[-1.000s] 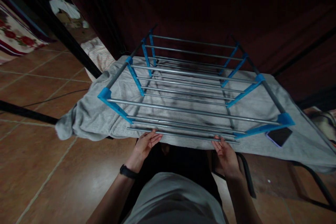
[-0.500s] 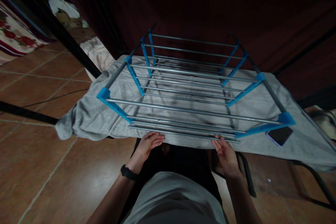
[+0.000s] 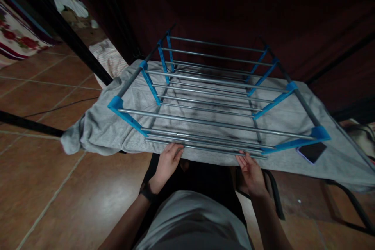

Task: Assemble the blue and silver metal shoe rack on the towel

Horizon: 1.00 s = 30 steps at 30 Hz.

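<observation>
A rack of grey metal rods [image 3: 216,124] with blue plastic joints [image 3: 320,133] lies across a grey cloth [image 3: 99,133] in front of me. Several loose metal rods lie side by side along its near edge. My left hand [image 3: 170,162] pinches the nearest metal rod [image 3: 211,150] towards its left part, fingers bent over it and back of the hand up. Near the right end of that rod, my right hand [image 3: 250,174] holds it between thumb and fingers, palm turned partly up. Its fingertips are partly hidden by the rod.
A dark phone [image 3: 312,152] lies on the cloth beside the rack's near right corner. Black metal bars [image 3: 79,50] stand at the left. Behind the rack hangs a dark red curtain [image 3: 211,4]. A black chair frame [image 3: 274,191] is below the cloth's edge on the tiled floor.
My left hand has turned over from palm partly up, and its straight fingers now bend over the near rod. The right hand and the rack stay almost where they were.
</observation>
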Each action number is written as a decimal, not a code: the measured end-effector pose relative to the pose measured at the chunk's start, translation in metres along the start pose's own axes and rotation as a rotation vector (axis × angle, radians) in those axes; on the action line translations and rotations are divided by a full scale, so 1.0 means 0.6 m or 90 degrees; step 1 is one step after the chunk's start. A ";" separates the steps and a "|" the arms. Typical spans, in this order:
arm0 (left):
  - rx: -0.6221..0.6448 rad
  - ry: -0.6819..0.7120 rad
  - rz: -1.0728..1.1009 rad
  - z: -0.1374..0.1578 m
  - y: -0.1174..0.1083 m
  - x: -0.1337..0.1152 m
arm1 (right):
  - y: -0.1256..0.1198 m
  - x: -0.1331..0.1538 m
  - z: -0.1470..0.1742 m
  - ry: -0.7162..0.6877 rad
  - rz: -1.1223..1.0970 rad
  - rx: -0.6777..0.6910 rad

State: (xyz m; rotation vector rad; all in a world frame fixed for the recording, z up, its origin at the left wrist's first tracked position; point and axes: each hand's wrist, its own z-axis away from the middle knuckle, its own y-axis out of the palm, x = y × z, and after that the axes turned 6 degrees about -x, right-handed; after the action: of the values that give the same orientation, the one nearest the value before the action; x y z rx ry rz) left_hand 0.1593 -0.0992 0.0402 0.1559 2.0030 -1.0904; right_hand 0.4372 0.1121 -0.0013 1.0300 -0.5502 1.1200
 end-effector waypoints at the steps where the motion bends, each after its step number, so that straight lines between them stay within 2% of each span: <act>1: 0.014 0.056 -0.055 0.001 0.000 0.001 | 0.000 0.000 0.000 -0.001 -0.002 0.001; 4: 0.067 0.166 -0.196 0.003 0.003 0.007 | 0.000 -0.001 0.001 -0.005 -0.002 -0.001; 9: 0.115 0.225 -0.315 -0.004 0.006 0.010 | -0.001 -0.001 0.001 0.003 0.002 0.000; 17: 0.177 0.251 -0.356 -0.025 0.004 0.012 | -0.002 -0.001 0.001 0.000 0.007 0.003; 30: 0.178 0.291 -0.393 -0.022 0.015 0.030 | -0.004 -0.001 0.001 0.000 0.003 0.006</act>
State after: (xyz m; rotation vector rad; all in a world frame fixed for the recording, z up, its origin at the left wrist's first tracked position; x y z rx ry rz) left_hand 0.1436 -0.0886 0.0253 -0.0891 2.3638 -1.8630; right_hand 0.4391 0.1114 -0.0025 1.0371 -0.5473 1.1273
